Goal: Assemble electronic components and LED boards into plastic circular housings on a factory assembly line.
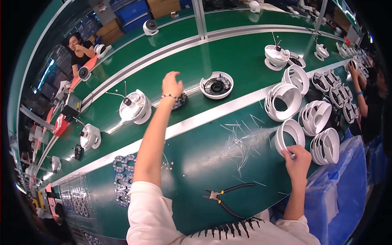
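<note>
My left hand [171, 84] reaches far out over the green conveyor belt, fingers curled, just above a small dark round part [180, 100] that lies on the belt. Whether it touches that part I cannot tell. A white round housing with a dark ring inside [217, 85] sits just right of it. My right hand [297, 157] grips the lower rim of a white plastic ring [288, 132] standing on the near bench. Several more white rings [281, 100] stand stacked behind and beside it.
White dome camera bodies [135, 107] ride the belt [245, 53]. Black cutting pliers [224, 196] and a scatter of clear plastic strips [239, 141] lie on the bench. A panel of small circuit boards [123, 179] lies left. A blue bag [347, 188] hangs right. Other people work at both ends.
</note>
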A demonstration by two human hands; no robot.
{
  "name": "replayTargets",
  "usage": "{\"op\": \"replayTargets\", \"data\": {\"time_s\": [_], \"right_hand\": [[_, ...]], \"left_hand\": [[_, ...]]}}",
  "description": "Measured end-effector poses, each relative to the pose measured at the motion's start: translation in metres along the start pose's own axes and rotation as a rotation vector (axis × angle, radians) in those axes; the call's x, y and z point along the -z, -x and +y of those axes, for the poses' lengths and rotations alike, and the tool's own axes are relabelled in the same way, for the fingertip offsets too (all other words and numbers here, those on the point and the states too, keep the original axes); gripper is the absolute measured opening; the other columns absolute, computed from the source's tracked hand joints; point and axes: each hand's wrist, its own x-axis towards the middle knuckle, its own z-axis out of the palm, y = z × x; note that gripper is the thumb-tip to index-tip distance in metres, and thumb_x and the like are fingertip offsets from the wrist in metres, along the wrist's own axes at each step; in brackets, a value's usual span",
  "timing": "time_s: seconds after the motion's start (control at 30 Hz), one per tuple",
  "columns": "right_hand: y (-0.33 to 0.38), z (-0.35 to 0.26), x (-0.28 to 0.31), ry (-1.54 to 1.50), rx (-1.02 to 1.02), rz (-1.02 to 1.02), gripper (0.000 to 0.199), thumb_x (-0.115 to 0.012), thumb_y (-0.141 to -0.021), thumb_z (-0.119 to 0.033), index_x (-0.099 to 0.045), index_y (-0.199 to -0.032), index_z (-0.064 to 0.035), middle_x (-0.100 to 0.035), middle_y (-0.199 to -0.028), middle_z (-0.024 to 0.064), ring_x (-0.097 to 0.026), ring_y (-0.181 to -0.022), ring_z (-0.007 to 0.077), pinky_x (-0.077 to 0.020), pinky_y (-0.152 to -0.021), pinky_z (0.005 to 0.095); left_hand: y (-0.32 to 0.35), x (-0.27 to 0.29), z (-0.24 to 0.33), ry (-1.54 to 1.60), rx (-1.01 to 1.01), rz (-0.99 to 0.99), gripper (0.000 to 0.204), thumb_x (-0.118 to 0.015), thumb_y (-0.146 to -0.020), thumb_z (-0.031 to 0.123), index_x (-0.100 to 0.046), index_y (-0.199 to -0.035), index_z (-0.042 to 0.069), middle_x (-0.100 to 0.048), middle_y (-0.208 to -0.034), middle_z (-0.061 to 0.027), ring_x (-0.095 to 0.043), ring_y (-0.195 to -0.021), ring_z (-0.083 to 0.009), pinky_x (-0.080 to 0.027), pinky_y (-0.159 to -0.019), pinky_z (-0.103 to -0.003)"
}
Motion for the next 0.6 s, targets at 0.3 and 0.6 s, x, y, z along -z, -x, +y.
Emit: {"op": "replayTargets", "data": {"time_s": [0.3,0.6], "right_hand": [[0.009,0.004,0.0,0.035,0.027,-0.015,0.008,-0.065,-0.063,-0.001,-0.062,-0.071,-0.0012,-0.06,-0.07,0.0102,-0.058,-0.061,0.0284,-0.0452,-0.056,0.0336],[0.035,-0.048,0.027,-0.243,0.337,0.03,0.036,-0.08,-0.05,-0.022,-0.061,-0.073,-0.0019,-0.06,-0.073,0.0091,-0.059,-0.064,0.02,-0.0472,-0.057,0.027]], "left_hand": [[0.025,0.01,-0.009,-0.104,0.413,-0.246,0.051,-0.072,-0.064,0.014,-0.053,-0.111,0.005,-0.057,-0.106,-0.0176,-0.054,-0.1,-0.0309,-0.043,-0.086,-0.036],[0.068,0.052,0.015,0.721,0.474,-0.051,0.018,-0.054,-0.081,0.004,-0.052,-0.098,-0.001,-0.058,-0.089,-0.007,-0.056,-0.078,-0.0144,-0.047,-0.064,-0.028]]}}
